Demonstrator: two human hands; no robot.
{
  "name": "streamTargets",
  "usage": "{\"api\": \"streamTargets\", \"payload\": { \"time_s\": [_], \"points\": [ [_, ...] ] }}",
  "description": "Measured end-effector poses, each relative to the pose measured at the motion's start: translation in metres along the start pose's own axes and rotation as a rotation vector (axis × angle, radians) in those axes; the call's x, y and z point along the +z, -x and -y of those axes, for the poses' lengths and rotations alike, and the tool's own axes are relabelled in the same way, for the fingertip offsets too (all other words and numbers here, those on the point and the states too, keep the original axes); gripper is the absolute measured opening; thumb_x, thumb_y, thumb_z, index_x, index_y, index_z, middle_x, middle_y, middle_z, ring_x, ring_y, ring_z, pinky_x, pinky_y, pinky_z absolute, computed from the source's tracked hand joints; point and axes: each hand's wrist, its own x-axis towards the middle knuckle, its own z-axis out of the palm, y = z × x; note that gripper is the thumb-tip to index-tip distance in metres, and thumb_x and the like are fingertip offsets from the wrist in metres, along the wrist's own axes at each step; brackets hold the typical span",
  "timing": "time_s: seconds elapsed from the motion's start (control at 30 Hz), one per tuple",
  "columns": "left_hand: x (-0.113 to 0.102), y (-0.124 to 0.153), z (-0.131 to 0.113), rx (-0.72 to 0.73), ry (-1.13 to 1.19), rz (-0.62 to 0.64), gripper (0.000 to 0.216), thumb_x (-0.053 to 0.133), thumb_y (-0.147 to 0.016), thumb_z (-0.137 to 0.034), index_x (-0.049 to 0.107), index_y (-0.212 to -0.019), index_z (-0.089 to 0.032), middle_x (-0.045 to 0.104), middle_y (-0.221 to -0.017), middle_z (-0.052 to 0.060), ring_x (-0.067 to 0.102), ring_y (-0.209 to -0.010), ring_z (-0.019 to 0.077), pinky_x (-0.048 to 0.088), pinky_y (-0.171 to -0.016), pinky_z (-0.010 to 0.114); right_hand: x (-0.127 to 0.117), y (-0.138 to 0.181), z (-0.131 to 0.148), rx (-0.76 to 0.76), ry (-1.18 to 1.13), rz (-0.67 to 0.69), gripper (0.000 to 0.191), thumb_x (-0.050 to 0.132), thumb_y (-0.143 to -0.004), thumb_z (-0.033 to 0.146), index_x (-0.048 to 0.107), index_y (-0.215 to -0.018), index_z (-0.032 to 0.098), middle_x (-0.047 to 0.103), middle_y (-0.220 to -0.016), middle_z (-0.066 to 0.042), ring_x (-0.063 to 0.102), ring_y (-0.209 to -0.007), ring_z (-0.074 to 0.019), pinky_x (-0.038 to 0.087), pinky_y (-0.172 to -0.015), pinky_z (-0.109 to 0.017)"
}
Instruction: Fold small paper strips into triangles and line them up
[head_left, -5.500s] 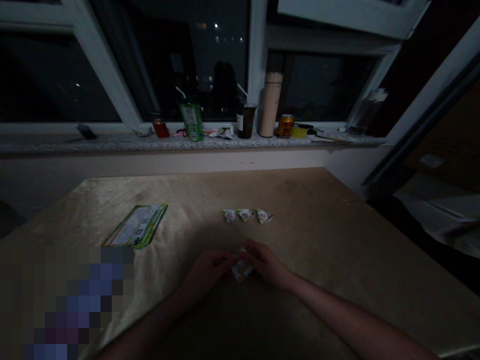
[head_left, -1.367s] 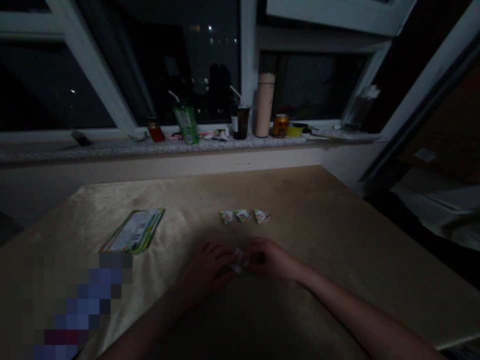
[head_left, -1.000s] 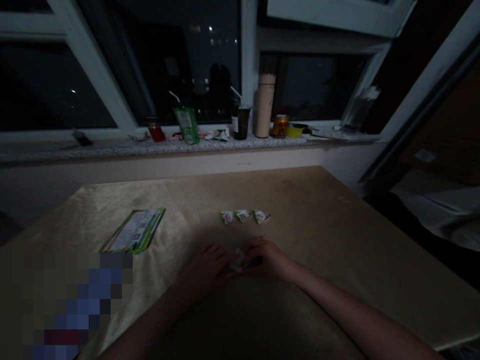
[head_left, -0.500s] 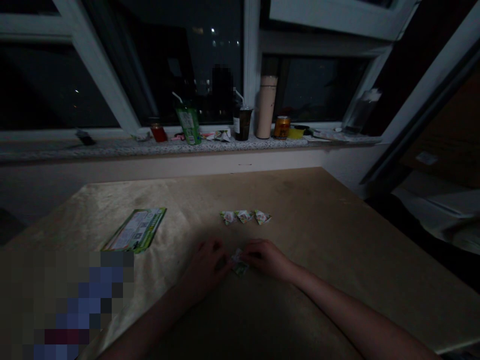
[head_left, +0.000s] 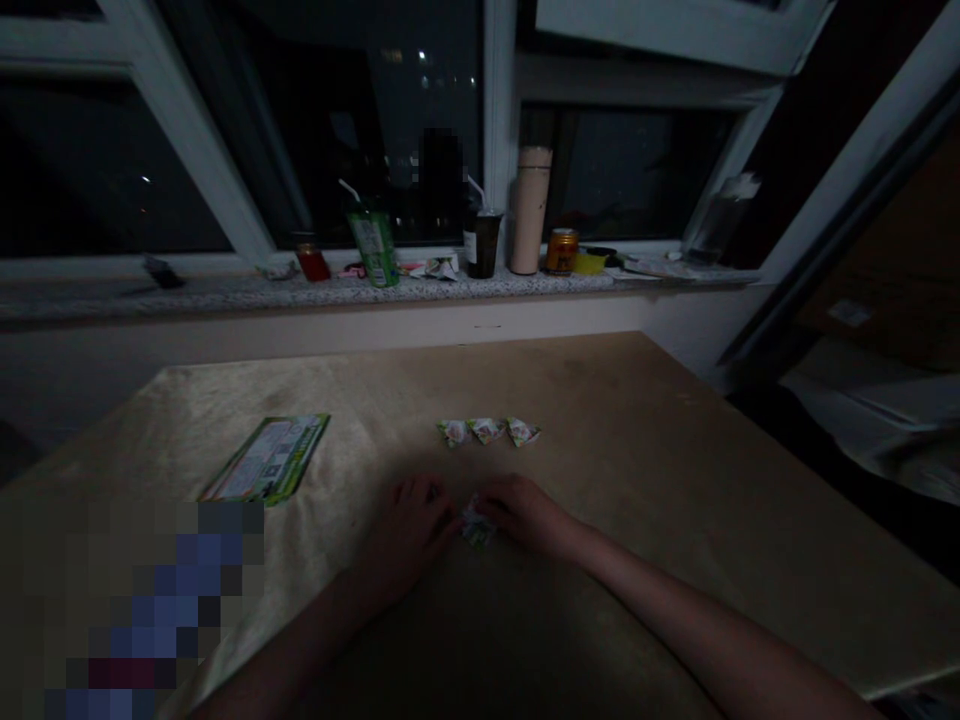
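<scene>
A small folded piece of printed paper (head_left: 475, 527) lies between my two hands on the tan table (head_left: 637, 470). My left hand (head_left: 411, 530) rests at its left with fingers curled against it. My right hand (head_left: 521, 510) pinches its right side. Three finished folded paper triangles (head_left: 487, 431) lie in a row just beyond my hands. The room is dim, so the fold itself is hard to make out.
A green printed leaflet (head_left: 268, 459) lies flat at the left of the table. On the stone windowsill (head_left: 225, 292) stand a green drink carton (head_left: 373, 246), a dark cup (head_left: 484, 242), a tall beige flask (head_left: 529, 210) and an orange can (head_left: 562, 250).
Over the past seconds the paper between my hands has grown smaller and more compact as my fingers pressed and turned it. The three triangles and the leaflet have stayed put.
</scene>
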Motion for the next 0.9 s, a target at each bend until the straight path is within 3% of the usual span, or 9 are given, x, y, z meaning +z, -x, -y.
{"api": "streamTargets", "payload": {
  "time_s": [0.23,0.47,0.63,0.9],
  "points": [
    [0.004,-0.001,0.000,0.007,-0.009,-0.004,0.016,0.047,-0.093,-0.027,0.060,-0.092,-0.018,0.050,-0.103,0.006,0.047,-0.098,0.0246,0.038,-0.088,0.042,0.002,-0.001,0.000,0.030,0.068,-0.006,0.019,0.050,-0.090,0.018,0.064,-0.077,0.016,0.066,-0.075,-0.004,0.057,-0.068,-0.0147,0.039,-0.065,-0.024],
    [0.007,-0.003,0.004,-0.014,0.027,-0.020,0.017,0.048,-0.093,-0.027,0.063,-0.091,-0.019,0.051,-0.105,0.006,0.047,-0.099,0.0246,0.038,-0.088,0.043,0.001,0.003,0.007,0.074,-0.010,-0.055,0.018,0.050,-0.090,0.018,0.062,-0.077,0.016,0.062,-0.075,-0.004,0.055,-0.069,-0.0143,0.039,-0.064,-0.024],
    [0.004,-0.005,0.003,-0.029,0.051,0.002,0.019,0.047,-0.094,-0.028,0.064,-0.089,-0.020,0.052,-0.101,0.005,0.048,-0.097,0.0238,0.038,-0.088,0.043,-0.006,0.011,0.009,0.085,0.156,-0.175,0.014,0.065,-0.079,0.025,0.060,-0.070,0.016,0.056,-0.082,-0.004,0.051,-0.081,-0.0179,0.035,-0.072,-0.029],
    [0.005,-0.007,0.003,-0.063,0.059,0.033,0.017,0.050,-0.093,-0.029,0.064,-0.091,-0.020,0.053,-0.103,0.005,0.049,-0.100,0.0246,0.036,-0.089,0.045,-0.017,0.014,-0.005,0.227,0.035,-0.116,0.010,0.077,-0.069,0.026,0.068,-0.069,0.021,0.060,-0.081,0.000,0.054,-0.088,-0.0181,0.027,-0.080,-0.033]
  ]
}}
